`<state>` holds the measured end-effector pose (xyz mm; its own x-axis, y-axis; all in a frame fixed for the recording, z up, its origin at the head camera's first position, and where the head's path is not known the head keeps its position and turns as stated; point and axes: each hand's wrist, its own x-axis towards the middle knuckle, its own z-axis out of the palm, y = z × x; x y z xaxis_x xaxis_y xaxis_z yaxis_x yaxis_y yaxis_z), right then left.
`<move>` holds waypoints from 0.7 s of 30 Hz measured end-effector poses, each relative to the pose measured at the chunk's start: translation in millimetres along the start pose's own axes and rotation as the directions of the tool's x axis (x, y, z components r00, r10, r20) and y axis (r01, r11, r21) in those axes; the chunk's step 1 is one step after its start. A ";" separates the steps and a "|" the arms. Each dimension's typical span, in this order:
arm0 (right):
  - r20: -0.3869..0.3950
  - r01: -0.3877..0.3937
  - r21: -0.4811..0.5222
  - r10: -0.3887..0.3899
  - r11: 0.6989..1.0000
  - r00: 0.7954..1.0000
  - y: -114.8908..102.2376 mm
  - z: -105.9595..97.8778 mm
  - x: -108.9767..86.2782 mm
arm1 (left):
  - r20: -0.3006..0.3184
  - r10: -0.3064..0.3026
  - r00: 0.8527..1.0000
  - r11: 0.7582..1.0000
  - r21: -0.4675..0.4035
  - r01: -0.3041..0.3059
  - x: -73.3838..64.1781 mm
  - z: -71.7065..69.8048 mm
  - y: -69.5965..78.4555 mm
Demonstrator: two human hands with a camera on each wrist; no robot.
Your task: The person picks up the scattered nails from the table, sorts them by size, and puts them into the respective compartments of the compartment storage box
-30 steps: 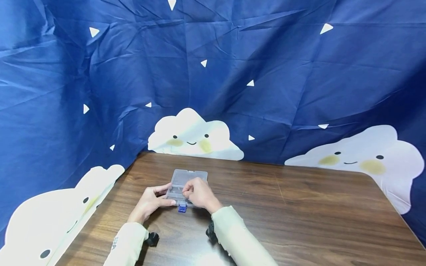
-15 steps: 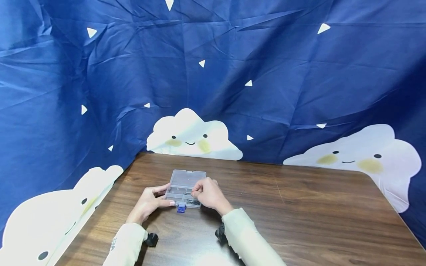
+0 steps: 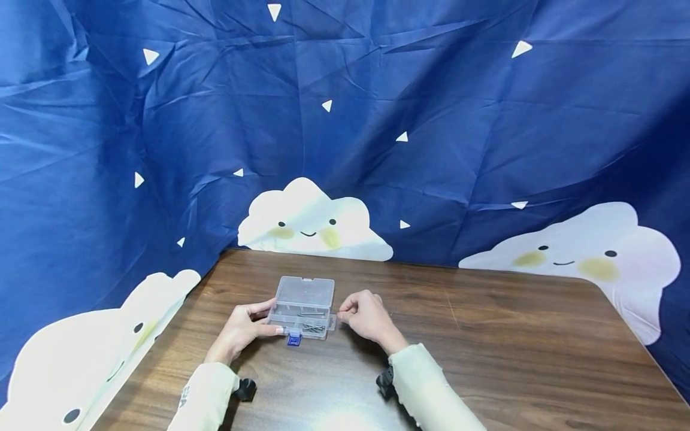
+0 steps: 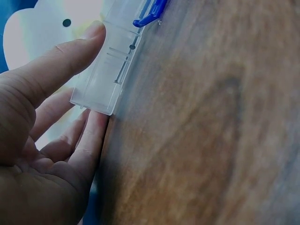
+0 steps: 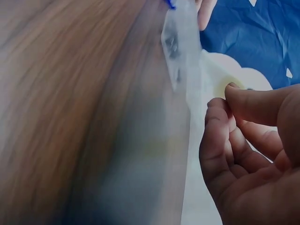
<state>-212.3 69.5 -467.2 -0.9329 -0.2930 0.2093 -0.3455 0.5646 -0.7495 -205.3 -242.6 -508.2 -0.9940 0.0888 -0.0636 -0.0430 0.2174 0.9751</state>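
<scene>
A clear plastic compartment box (image 3: pixel 286 319) lies on the table with its lid (image 3: pixel 305 291) raised at the back and its blue latch (image 3: pixel 293 339) hanging down in front. My left hand (image 3: pixel 241 329) grips the box's left end, thumb on the front side and fingers beyond it. Thin metal nails (image 3: pixel 314 328) lie in the front right compartment, and a long one lies in the compartment behind. Just right of the box is my right hand (image 3: pixel 369 317), apart from it. Its fingers are curled with thumb and forefinger together; in the right wrist view (image 5: pixel 248 136) nothing shows between them.
The box and hands are near the left part of a brown wood-grain table (image 3: pixel 485 347). A blue cloth (image 3: pixel 431 90) printed with white clouds hangs behind and to the left. A small clear tab (image 3: pixel 332 322) sticks out at the box's right side.
My right hand has moved from over the box to the right, off its edge. A long nail now shows in the rear compartment where the fingers were. The left hand keeps its grip.
</scene>
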 end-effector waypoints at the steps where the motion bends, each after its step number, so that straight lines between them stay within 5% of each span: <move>1: -0.006 -0.010 -0.006 0.010 1.000 1.000 3.8 -2.8 -1.7 | 0.001 -0.001 1.000 1.000 -0.002 0.001 -0.2 0.2 0.2; 21: -0.073 -0.248 -0.172 0.239 0.953 0.968 56.9 -60.1 -20.6 | 0.016 0.002 1.000 1.000 0.007 -0.003 0.3 -2.0 6.4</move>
<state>-218.9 154.1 -476.4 -0.9933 -0.0925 0.0695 -0.1154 0.7437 -0.6585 -206.1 -243.2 -501.6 -0.9924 0.1048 -0.0645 -0.0397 0.2237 0.9739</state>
